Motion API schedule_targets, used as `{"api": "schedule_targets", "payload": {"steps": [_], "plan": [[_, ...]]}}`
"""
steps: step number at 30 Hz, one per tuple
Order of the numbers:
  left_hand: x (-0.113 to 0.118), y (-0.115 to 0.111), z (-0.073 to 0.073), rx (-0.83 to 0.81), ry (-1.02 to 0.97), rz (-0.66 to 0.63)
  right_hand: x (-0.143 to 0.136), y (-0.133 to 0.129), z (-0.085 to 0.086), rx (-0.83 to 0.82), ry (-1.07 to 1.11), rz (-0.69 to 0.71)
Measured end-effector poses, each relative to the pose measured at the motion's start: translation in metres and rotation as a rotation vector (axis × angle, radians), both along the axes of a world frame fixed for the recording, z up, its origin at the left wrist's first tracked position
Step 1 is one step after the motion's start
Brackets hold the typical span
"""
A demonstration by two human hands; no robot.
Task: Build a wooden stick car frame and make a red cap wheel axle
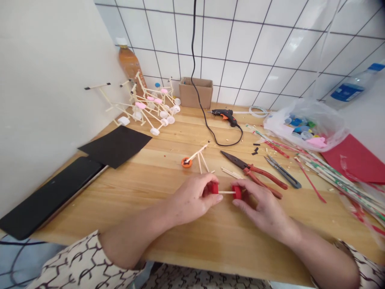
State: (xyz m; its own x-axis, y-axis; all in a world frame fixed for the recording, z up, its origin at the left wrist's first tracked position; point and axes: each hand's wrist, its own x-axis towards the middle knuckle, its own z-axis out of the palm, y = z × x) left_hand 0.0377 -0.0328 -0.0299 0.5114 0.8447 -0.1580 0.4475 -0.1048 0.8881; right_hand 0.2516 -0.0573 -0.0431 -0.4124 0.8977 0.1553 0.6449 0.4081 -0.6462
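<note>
A smooth, pale-grained wooden table (192, 249) is standing against glossy white tiles (216, 44) with dark grout lines. To the near left of the red-handled long-nose pliers (249, 169), a slender wooden stick (226, 192) is joining a round red plastic cap (215, 188) to a second cap (237, 192). The left hand (195, 196) is pinching the first between thumb and fingers; the right hand (264, 206), nearer the pliers, is gripping the other likewise. Beyond the pliers, a black glue gun (227, 115) is lying and a brown cardboard box (198, 96) is standing.
</note>
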Motion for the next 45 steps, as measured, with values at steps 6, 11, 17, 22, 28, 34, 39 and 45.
{"api": "schedule_targets", "payload": {"steps": [6, 11, 17, 22, 28, 34, 39, 45], "plan": [[-0.0002, 0.0005, 0.0014, 0.043, 0.053, -0.012, -0.0006, 0.0005, -0.0011, 0.007, -0.039, 0.012], [0.0004, 0.0007, 0.0004, -0.029, -0.024, 0.050, -0.0024, 0.0009, 0.0005, 0.034, -0.047, 0.002], [0.0007, 0.0008, -0.0017, -0.112, -0.119, 0.052, -0.0034, 0.0006, 0.0033, 0.031, -0.021, 0.003], [0.0001, 0.0012, -0.0016, -0.117, -0.119, 0.015, -0.0022, -0.0003, 0.0031, -0.017, 0.023, 0.007], [-0.0009, -0.0001, -0.0028, -0.086, -0.126, 0.025, -0.0040, -0.0003, 0.0034, -0.018, 0.040, 0.012], [-0.0029, -0.0008, -0.0052, -0.074, -0.092, -0.002, -0.0053, -0.0006, 0.0040, -0.019, 0.032, 0.002], [-0.0031, -0.0016, -0.0064, -0.079, -0.049, -0.026, -0.0053, -0.0017, 0.0031, 0.009, 0.024, 0.007], [-0.0016, -0.0013, -0.0073, -0.098, -0.032, -0.021, -0.0041, -0.0023, -0.0001, 0.091, -0.017, 0.040]]}}
